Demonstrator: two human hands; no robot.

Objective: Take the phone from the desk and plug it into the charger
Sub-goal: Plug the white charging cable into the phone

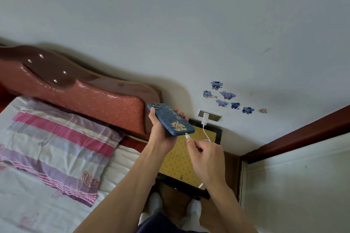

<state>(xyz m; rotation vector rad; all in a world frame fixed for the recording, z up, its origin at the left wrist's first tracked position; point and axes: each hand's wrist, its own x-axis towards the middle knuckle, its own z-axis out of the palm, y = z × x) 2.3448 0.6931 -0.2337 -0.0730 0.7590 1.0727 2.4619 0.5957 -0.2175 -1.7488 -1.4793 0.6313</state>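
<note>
Holding the phone point(171, 119) above the bedside table point(181, 159), the left hand point(161, 128) grips its edges, blue case upward. Its long axis runs from ten o'clock, camera end, to four o'clock, port end. Right hand point(206, 157) fingers pinch the white cable plug point(187, 136) at the port; full insertion looks unfinished.

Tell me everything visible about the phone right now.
The phone shows its back in a dark blue case with gold characters and an emblem, camera lenses at the far end. It is held tilted in the air by the left hand, above the nightstand. The right hand holds the white cable plug at its bottom edge.
</note>
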